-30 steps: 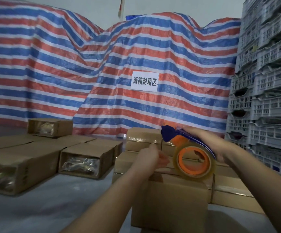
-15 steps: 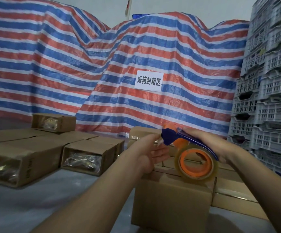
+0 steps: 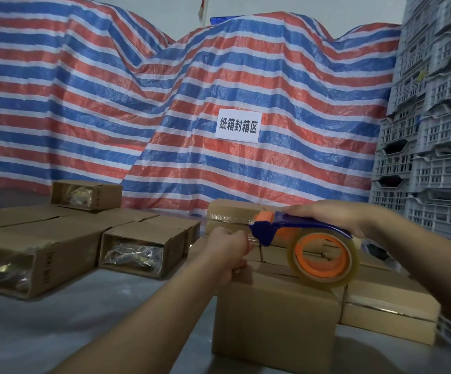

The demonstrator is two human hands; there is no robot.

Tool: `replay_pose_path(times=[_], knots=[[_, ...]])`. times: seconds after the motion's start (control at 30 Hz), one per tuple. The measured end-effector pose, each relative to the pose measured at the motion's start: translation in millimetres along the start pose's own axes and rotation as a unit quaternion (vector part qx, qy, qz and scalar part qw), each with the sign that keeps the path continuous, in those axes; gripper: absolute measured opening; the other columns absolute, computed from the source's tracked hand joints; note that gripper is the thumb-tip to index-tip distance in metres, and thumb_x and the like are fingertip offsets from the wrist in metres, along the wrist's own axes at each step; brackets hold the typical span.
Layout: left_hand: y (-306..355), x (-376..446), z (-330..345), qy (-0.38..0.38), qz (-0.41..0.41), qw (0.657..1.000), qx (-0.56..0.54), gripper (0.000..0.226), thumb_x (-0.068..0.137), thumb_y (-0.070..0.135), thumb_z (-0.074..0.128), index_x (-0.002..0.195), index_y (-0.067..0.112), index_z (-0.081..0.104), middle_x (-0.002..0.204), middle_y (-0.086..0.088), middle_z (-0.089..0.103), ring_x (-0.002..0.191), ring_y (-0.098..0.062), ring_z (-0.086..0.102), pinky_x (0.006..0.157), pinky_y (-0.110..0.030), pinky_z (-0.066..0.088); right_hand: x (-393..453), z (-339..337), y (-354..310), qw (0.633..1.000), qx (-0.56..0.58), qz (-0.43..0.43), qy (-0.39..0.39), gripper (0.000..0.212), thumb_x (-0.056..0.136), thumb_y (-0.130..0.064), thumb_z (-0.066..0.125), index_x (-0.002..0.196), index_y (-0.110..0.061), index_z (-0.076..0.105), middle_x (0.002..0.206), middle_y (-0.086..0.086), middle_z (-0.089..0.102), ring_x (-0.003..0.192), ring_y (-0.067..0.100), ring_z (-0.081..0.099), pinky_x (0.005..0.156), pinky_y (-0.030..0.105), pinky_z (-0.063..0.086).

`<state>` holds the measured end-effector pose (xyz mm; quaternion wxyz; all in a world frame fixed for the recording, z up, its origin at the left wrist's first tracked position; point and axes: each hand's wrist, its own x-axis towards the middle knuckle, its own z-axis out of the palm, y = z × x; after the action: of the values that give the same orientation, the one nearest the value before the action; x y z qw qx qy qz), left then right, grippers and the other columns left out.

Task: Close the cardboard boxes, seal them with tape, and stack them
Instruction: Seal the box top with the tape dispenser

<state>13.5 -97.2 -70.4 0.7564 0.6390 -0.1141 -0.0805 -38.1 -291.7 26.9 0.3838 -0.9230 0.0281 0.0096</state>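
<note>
Now the nearest cardboard box (image 3: 273, 314) sits closed on the surface (image 3: 57, 327). The left hand (image 3: 228, 248) has moved off it; its fingers pinch the tape end, the right hand (image 3: 329, 217) gripping the tape dispenser (image 3: 308, 238), so sealing looks imminent. Beyond: sealed boxes (image 3: 389, 306), open boxes (image 3: 143, 247), striped tarp (image 3: 219, 76), crates (image 3: 434, 130); nothing obstructs.

I see a closed brown cardboard box (image 3: 273, 319) standing nearest. A blue tape dispenser (image 3: 297, 226) with an orange-cored clear roll (image 3: 324, 259) hangs just above its top. Taped boxes (image 3: 389, 311) sit stacked behind; open-ended boxes (image 3: 140, 245) lie left.
</note>
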Motion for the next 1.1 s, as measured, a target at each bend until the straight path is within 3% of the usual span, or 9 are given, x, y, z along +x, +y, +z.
replay_pose_path(times=[0.07,0.2,0.27,0.37,0.43,0.5,0.6,0.8,1.1], knots=[[-3,4,-2,0.015,-0.009,1.0,-0.026,0.012,0.1,0.012,0.047,0.104,0.005,0.055,0.08,-0.005,0.055,0.073,-0.015,0.055,0.082,-0.035,0.058,-6,-6,1,1.0,-0.009,0.017,-0.013,0.068,0.077,-0.059,0.061,0.123,-0.009,0.059,0.08,0.007,0.073,0.06,0.013,0.067,0.056,0.02,0.053],[-7,12,-9,0.035,-0.024,0.993,-0.11,0.012,0.102,0.015,0.048,0.098,0.006,0.055,0.066,-0.003,0.049,0.053,-0.011,0.056,0.085,-0.046,0.059,-11,-13,4,0.998,0.031,0.046,-0.027,0.052,0.095,-0.047,0.056,0.127,-0.006,0.055,0.075,0.007,0.071,0.055,0.014,0.065,0.052,0.022,0.052],[-10,13,-11,0.046,-0.025,0.985,-0.167,0.01,0.1,0.01,0.051,0.103,0.003,0.057,0.068,-0.004,0.049,0.056,-0.012,0.056,0.076,-0.045,0.061,-9,-7,2,0.999,0.002,0.028,-0.018,0.043,0.099,-0.046,0.052,0.121,-0.009,0.057,0.073,0.004,0.07,0.055,0.012,0.065,0.053,0.02,0.052],[-15,12,-19,0.046,-0.02,0.974,-0.219,0.011,0.098,0.003,0.049,0.091,0.001,0.057,0.067,-0.007,0.052,0.064,-0.016,0.057,0.066,-0.037,0.062,-4,3,-5,0.996,-0.085,-0.009,-0.006,0.035,0.103,-0.045,0.045,0.112,-0.014,0.059,0.07,-0.003,0.069,0.057,0.007,0.062,0.056,0.017,0.05],[-18,11,-27,0.064,0.005,0.987,-0.146,0.017,0.096,0.005,0.05,0.081,0.004,0.058,0.062,-0.005,0.057,0.061,-0.016,0.06,0.063,-0.031,0.06,0,4,-8,0.993,-0.117,-0.008,-0.013,0.037,0.103,-0.047,0.044,0.113,-0.015,0.06,0.072,-0.004,0.069,0.059,0.006,0.062,0.059,0.017,0.05],[-22,10,-38,0.091,0.052,0.995,-0.003,0.022,0.093,0.01,0.052,0.073,0.01,0.06,0.057,0.001,0.058,0.054,-0.012,0.055,0.047,-0.021,0.047,4,5,-11,0.992,-0.123,0.012,-0.027,0.042,0.102,-0.051,0.045,0.116,-0.014,0.06,0.071,-0.003,0.069,0.058,0.007,0.063,0.057,0.017,0.049],[-30,6,-51,0.097,0.074,0.987,0.107,0.026,0.092,0.014,0.053,0.067,0.014,0.059,0.058,0.002,0.056,0.05,-0.011,0.047,0.037,-0.017,0.033,12,12,-18,0.984,-0.174,0.03,-0.021,0.044,0.099,-0.057,0.047,0.1,-0.017,0.064,0.066,-0.004,0.069,0.052,0.007,0.062,0.051,0.014,0.048],[-41,-2,-60,0.049,0.018,0.993,0.102,0.017,0.094,0.011,0.052,0.08,0.011,0.062,0.061,0.002,0.058,0.04,-0.008,0.046,0.044,-0.02,0.03,25,19,-28,0.963,-0.266,0.037,-0.025,0.047,0.097,-0.062,0.046,0.106,-0.021,0.067,0.077,-0.004,0.073,0.065,0.008,0.065,0.068,0.021,0.051],[-45,7,-61,0.038,0.013,0.993,0.108,0.015,0.099,0.02,0.053,0.09,0.01,0.061,0.073,-0.002,0.059,0.051,-0.011,0.05,0.042,-0.019,0.036,27,19,-26,0.967,-0.25,0.051,-0.013,0.048,0.097,-0.061,0.047,0.106,-0.018,0.066,0.078,-0.001,0.072,0.064,0.009,0.065,0.067,0.021,0.052]])
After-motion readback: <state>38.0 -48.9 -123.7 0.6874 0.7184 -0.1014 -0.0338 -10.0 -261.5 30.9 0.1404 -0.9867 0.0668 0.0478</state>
